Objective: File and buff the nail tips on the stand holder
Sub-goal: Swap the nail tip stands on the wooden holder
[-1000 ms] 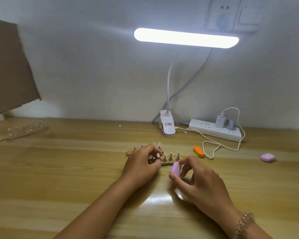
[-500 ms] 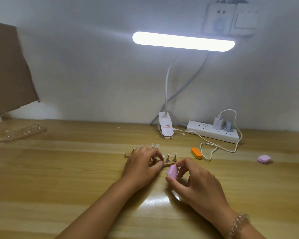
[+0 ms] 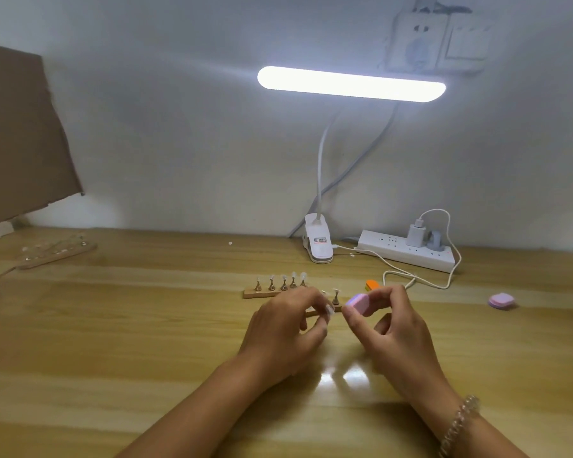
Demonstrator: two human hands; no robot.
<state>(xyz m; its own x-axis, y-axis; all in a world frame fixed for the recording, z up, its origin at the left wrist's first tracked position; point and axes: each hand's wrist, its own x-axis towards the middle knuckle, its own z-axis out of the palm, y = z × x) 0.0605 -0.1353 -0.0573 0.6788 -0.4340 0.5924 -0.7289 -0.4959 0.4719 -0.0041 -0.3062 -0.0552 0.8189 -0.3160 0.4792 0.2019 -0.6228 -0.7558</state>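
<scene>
Two wooden stand holders lie mid-table. The far stand holder (image 3: pixel 258 294) carries several metal pegs with clear nail tips (image 3: pixel 293 279). The near one is mostly hidden behind my left hand; one peg (image 3: pixel 335 296) shows. My left hand (image 3: pixel 285 332) hovers over the near strip, its curled fingers pinching what looks like a small whitish nail tip (image 3: pixel 328 309). My right hand (image 3: pixel 391 328) pinches a pink and lilac buffer block (image 3: pixel 358 303) between thumb and fingers, right beside the left fingertips.
An orange buffer block (image 3: pixel 372 285) and a pink one (image 3: pixel 501 300) lie to the right. A clip lamp (image 3: pixel 318 241), power strip (image 3: pixel 407 251) and white cable (image 3: pixel 411 279) sit at the back. Another stand (image 3: pixel 57 252) and cardboard (image 3: pixel 17 133) are at the far left.
My left hand has drawn back from the stands, uncovering the far row of tips. My right hand has lifted the buffer block up to the left fingertips.
</scene>
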